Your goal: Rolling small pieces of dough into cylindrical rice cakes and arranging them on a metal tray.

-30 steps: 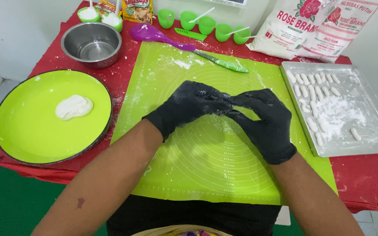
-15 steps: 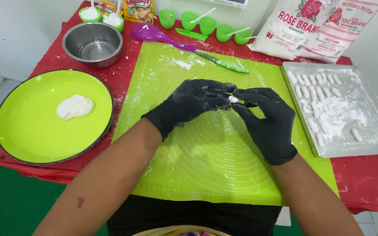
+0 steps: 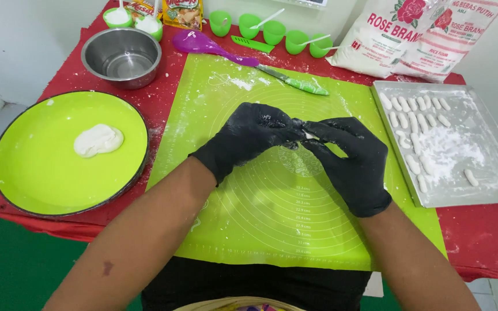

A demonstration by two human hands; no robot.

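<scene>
Both hands wear black gloves and meet above the green silicone mat [image 3: 272, 219]. My left hand [image 3: 249, 135] and my right hand [image 3: 353, 161] pinch a small piece of white dough [image 3: 308, 135] between their fingertips; only a sliver of it shows. A lump of white dough [image 3: 98, 140] lies on the large green plate [image 3: 36, 173] at the left. Several small white dough sticks [image 3: 413, 124] lie on the floured metal tray [image 3: 491, 173] at the right.
A steel bowl [image 3: 121, 56] stands at the back left. A purple spoon [image 3: 203, 45], a green-handled knife [image 3: 295, 82], several green cups [image 3: 272, 30] and two flour bags [image 3: 416, 34] line the back of the red-covered table [image 3: 479, 236].
The hands have stayed together over the mat, with the fingers shifting slightly as they work the small dough piece. Nothing else has moved.
</scene>
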